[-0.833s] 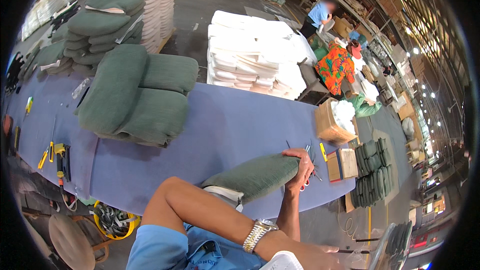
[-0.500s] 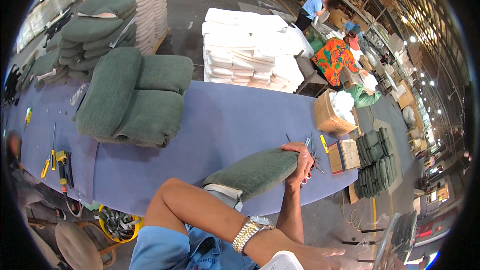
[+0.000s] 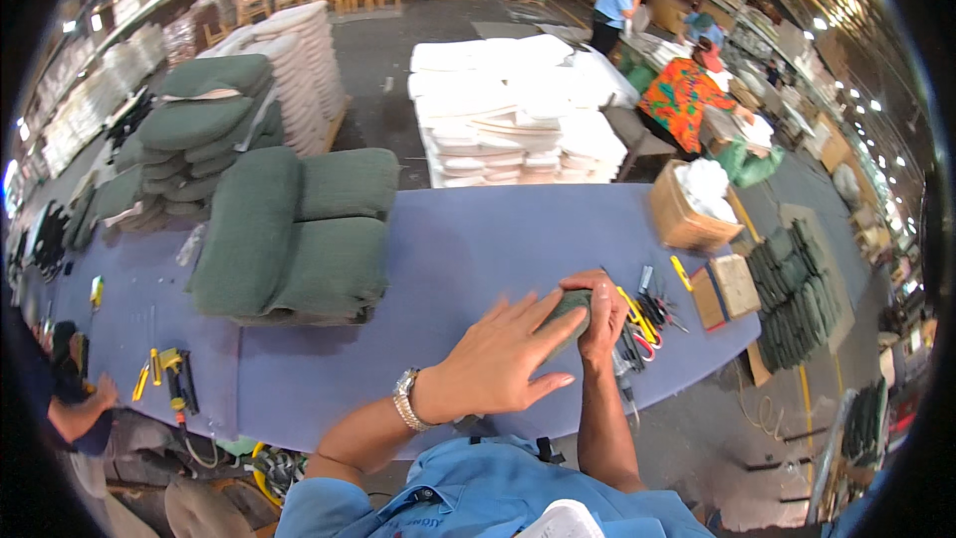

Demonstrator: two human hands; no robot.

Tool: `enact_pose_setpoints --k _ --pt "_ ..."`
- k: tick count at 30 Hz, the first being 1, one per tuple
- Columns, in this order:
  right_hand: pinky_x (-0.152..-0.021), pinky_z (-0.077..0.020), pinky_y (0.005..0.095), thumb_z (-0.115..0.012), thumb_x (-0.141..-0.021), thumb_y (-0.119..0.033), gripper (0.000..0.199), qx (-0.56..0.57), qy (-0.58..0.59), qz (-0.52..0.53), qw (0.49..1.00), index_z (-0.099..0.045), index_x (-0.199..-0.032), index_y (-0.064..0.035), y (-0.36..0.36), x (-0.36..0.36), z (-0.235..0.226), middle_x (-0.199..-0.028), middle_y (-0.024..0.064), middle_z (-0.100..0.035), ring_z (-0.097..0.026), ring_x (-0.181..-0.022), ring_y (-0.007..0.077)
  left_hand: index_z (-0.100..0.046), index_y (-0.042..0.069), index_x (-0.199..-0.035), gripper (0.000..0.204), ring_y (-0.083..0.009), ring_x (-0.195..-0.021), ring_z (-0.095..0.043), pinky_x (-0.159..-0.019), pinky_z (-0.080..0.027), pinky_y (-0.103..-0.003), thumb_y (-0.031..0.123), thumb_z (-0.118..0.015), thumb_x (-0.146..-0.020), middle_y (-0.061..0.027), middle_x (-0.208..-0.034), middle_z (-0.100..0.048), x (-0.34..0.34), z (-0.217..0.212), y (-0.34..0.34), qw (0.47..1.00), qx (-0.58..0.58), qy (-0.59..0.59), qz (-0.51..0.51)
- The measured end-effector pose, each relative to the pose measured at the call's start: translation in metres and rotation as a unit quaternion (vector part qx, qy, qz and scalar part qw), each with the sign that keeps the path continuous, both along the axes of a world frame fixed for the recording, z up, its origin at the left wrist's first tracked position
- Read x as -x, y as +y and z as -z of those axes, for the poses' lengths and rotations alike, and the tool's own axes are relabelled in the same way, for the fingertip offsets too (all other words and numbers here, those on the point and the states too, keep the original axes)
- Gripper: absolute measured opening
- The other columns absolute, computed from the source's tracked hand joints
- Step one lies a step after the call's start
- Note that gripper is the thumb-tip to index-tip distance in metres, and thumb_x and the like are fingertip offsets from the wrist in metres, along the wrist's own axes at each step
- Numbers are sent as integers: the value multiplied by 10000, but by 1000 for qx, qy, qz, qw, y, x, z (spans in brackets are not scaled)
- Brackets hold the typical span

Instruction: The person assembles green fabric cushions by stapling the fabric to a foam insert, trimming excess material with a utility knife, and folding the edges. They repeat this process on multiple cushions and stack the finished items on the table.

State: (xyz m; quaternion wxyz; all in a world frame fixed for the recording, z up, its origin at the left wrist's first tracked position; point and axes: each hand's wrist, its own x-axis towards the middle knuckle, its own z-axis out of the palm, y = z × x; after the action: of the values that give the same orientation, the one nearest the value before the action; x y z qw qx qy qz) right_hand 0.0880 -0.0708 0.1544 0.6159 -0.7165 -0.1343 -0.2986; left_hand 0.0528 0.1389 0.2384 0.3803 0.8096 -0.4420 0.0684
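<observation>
My right hand [image 3: 601, 321] is closed round the far edge of a dark green seat cushion [image 3: 570, 321], held above the blue table near its front edge. Most of the cushion is hidden behind my left hand [image 3: 503, 354]. That hand has its fingers spread and lies flat over or against the cushion's side; its fingertips are slightly blurred. A gold-coloured watch [image 3: 406, 399] is on my left wrist. Scissors [image 3: 642, 331] and other hand tools lie on the table just right of my right hand.
Stacked green cushions [image 3: 289, 239] stand on the blue table [image 3: 478, 239] at left. Yellow-handled tools [image 3: 149, 369] lie further left. A carton with white stuffing [image 3: 687, 219] and a small box [image 3: 732, 289] are at right. White cushion piles [image 3: 498, 120] stand beyond; co-workers are behind.
My left arm has swung from the lower right to the cushion, where the hand now lies spread. The cushion has turned from lying broadside to nearly end-on, still in my right hand.
</observation>
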Motion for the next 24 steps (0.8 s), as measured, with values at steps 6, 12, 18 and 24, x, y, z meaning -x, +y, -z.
enact_pose_setpoints --k 6,12,18,24 --pt "-843 -506 363 -376 -1097 -405 546 -10 -29 -94 995 -687 -1104 44 41 -10 7 -1059 155 -713 -655 -959 223 -443 101 -1540 732 -365 -1337 -566 -1062 -501 -426 348 -740 -919 -216 -1522 -506 15 15 55 989 -15 104 -106" --pt "-928 -499 395 -291 -1103 -523 685 -29 222 -171 959 -683 -1132 37 54 -14 112 -1107 152 -707 -652 -1021 268 -573 32 -1431 762 -312 -1262 -649 -1054 -485 -367 255 -875 -768 -179 -1357 -667 64 20 113 961 39 170 -213" --pt "-1030 -462 412 -378 -1087 -544 631 50 402 -180 896 -670 -1219 0 24 -9 229 -1172 153 -684 -620 -1120 275 -698 -40 -1243 735 -229 -1042 -716 -943 -525 -340 390 -906 -684 -159 -1144 -757 106 63 170 902 197 198 -329" --pt "-1102 -438 431 -774 -906 -401 715 152 315 -345 871 -485 -1484 -94 4 23 194 -1408 158 -602 -581 -1279 313 -710 -70 -1096 797 -233 -986 -699 -926 -517 -357 586 -857 -669 -148 -1057 -759 98 110 207 858 268 112 -424"
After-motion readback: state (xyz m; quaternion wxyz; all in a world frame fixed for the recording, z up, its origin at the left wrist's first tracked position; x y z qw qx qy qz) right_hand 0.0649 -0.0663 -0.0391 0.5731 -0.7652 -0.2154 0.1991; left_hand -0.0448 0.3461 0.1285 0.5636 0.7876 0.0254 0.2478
